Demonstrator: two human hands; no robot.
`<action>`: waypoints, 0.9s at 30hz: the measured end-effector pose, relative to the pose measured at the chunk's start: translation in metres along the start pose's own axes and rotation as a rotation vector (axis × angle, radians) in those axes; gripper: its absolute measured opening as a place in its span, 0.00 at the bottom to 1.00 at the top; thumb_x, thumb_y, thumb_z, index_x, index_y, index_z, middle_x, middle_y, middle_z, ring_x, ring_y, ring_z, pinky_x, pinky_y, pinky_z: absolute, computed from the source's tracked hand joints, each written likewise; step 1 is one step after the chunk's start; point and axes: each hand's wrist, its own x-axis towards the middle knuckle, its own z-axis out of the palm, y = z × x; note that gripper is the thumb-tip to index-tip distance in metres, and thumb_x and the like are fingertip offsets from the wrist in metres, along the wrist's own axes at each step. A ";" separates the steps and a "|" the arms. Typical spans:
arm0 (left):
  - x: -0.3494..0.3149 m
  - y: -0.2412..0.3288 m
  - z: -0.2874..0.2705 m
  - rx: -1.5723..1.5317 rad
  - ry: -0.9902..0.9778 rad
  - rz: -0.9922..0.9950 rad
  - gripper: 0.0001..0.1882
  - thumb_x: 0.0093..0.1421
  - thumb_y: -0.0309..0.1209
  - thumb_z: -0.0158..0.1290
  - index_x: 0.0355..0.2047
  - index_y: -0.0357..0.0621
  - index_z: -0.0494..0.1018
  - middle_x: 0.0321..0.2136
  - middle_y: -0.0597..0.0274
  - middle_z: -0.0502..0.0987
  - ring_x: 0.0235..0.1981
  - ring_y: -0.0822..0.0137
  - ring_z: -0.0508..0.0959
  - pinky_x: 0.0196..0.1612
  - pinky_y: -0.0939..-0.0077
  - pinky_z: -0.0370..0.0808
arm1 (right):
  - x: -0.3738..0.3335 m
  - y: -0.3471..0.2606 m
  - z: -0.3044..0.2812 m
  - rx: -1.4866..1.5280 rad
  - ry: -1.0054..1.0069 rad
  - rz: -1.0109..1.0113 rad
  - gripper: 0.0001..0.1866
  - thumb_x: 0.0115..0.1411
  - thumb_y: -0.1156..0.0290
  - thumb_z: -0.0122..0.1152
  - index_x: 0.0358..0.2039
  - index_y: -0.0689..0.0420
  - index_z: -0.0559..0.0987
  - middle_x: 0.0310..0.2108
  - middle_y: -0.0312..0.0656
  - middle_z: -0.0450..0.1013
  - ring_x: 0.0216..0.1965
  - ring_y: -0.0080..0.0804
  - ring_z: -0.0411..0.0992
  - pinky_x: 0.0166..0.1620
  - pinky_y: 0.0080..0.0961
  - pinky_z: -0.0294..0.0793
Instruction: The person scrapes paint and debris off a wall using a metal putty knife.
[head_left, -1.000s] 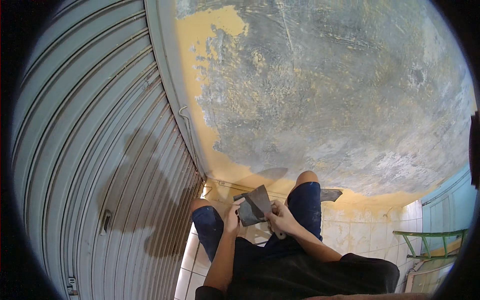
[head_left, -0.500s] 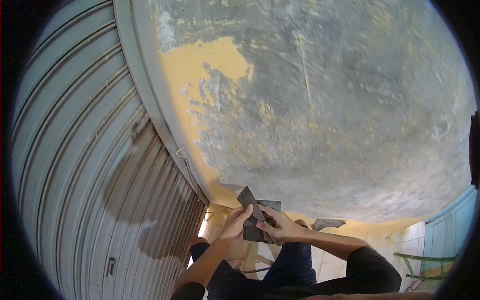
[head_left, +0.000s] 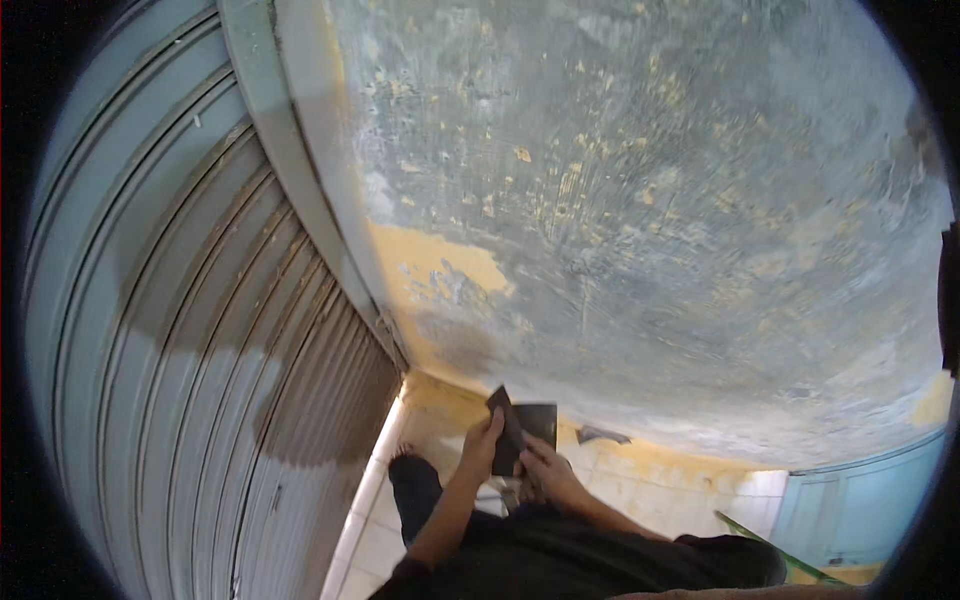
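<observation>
Right hand [head_left: 548,474] is covering the lower end of the scraper [head_left: 508,415], so can't make out the handle. Left hand's [head_left: 480,448] fingers are mostly hiding behind it. The blade's also blocking part of that squarish dark plate [head_left: 541,424]. Floor piece [head_left: 603,435] right of the grip is looking too blurry to ID.

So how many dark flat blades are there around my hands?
2 that I can see: a narrow blade slanting in front, held by your left hand, and a wider blade behind it, beside your right hand. Another could be hidden.
</observation>
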 end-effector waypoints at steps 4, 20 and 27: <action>-0.019 0.063 0.053 0.007 -0.094 -0.022 0.27 0.71 0.52 0.51 0.45 0.35 0.78 0.36 0.63 0.81 0.35 0.73 0.79 0.41 0.77 0.77 | -0.034 -0.063 -0.003 0.037 0.116 -0.023 0.29 0.74 0.62 0.48 0.73 0.52 0.58 0.28 0.36 0.73 0.16 0.22 0.66 0.16 0.20 0.62; 0.001 0.141 0.097 0.096 -0.106 0.155 0.28 0.67 0.54 0.56 0.17 0.49 0.69 0.16 0.74 0.68 0.18 0.79 0.67 0.21 0.79 0.63 | -0.019 -0.133 0.022 -0.140 0.319 -0.416 0.21 0.75 0.66 0.49 0.66 0.53 0.72 0.21 0.21 0.58 0.21 0.10 0.54 0.23 0.12 0.51; -0.007 0.148 0.112 -0.024 -0.129 0.122 0.25 0.67 0.54 0.57 0.25 0.45 0.76 0.20 0.72 0.74 0.20 0.79 0.71 0.24 0.81 0.68 | -0.022 -0.145 0.016 -0.213 0.312 -0.401 0.23 0.76 0.65 0.48 0.68 0.55 0.70 0.20 0.21 0.56 0.20 0.10 0.53 0.23 0.13 0.51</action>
